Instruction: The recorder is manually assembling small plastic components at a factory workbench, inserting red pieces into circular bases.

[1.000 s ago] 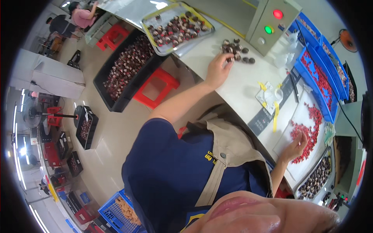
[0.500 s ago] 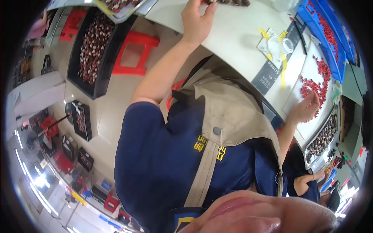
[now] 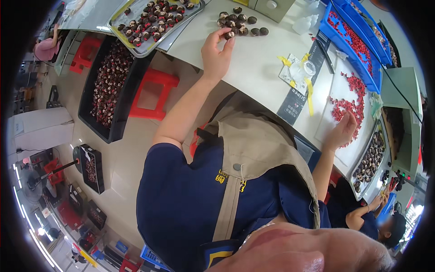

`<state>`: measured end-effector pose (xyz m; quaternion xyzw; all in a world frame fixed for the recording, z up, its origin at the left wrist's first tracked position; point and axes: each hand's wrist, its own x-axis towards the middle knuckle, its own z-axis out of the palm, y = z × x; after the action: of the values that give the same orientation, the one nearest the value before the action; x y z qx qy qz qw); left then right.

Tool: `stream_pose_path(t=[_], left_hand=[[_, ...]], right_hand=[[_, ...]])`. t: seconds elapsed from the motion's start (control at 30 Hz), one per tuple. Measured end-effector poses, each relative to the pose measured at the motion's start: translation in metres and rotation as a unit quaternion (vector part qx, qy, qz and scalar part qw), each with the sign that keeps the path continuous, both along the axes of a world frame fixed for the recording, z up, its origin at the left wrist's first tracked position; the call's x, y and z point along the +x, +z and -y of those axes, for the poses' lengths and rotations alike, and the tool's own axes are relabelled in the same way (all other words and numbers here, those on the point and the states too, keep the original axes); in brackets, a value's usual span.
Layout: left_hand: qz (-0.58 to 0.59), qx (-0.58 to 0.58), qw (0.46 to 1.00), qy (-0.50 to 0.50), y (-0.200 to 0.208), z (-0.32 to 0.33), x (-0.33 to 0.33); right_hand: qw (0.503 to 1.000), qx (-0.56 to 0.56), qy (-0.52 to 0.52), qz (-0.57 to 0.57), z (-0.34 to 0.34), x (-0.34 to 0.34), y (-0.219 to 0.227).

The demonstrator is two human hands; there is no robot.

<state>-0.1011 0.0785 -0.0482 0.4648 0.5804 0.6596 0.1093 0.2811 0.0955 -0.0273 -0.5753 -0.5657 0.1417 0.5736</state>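
Observation:
Thumb and forefinger of my left hand [image 3: 216, 56] are closed on a small dark brown ball with a pale patch [image 3: 229, 35]. It is at the near edge of a loose cluster of similar balls [image 3: 232, 19] on the white table [image 3: 199, 43]. My right hand [image 3: 340, 132] rests beside a spread of tiny red pieces [image 3: 351, 109] on a white sheet. Its fingertips are drawn together by the near side of that spread; whatever is between them is too small to make out.
A tray of balls with red bits [image 3: 152, 20] stands at the far left, another tray of balls [image 3: 370, 159] at the right. Blue bins [image 3: 351, 43] hold red pieces. A taped pad with a clear round cup [image 3: 301, 71] lies mid-table. Black crate [image 3: 108, 86] and red stool [image 3: 154, 93] stand left.
My view has shifted, bringing the ball cluster and far-left tray more fully into sight. My left hand still pinches at the cluster; my right hand remains by the red pieces.

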Motion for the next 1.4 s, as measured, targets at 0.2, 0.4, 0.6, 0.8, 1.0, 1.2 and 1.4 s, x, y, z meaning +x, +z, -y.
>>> stream_pose_path(t=[0.2,0.4,0.6,0.8,1.0,1.2,1.4], left_hand=[[-0.007,0.002,1.000,0.012,0.001,-0.003,0.004],[-0.028,0.017,0.999,0.025,0.004,0.003,0.004],[-0.051,0.006,0.998,0.031,-0.011,-0.006,0.002],[0.010,-0.004,1.000,0.009,0.016,-0.002,0.003],[0.046,-0.013,0.999,0.006,0.013,-0.002,0.005],[-0.010,-0.047,0.999,-0.017,-0.008,-0.005,-0.001],[0.040,-0.047,0.998,-0.018,0.000,0.004,0.003]], right_hand=[[0.998,0.034,0.034,-0.045,-0.003,0.012,-0.007],[0.998,0.029,0.034,-0.037,0.001,0.013,-0.004],[0.999,0.033,0.017,-0.019,-0.006,0.015,-0.018],[0.997,0.059,0.013,0.052,-0.017,0.010,-0.011],[0.997,0.072,0.002,0.032,-0.015,0.003,-0.006],[0.992,0.032,-0.047,0.113,-0.010,0.013,-0.008],[0.999,0.039,-0.003,-0.004,-0.004,0.013,-0.005]])
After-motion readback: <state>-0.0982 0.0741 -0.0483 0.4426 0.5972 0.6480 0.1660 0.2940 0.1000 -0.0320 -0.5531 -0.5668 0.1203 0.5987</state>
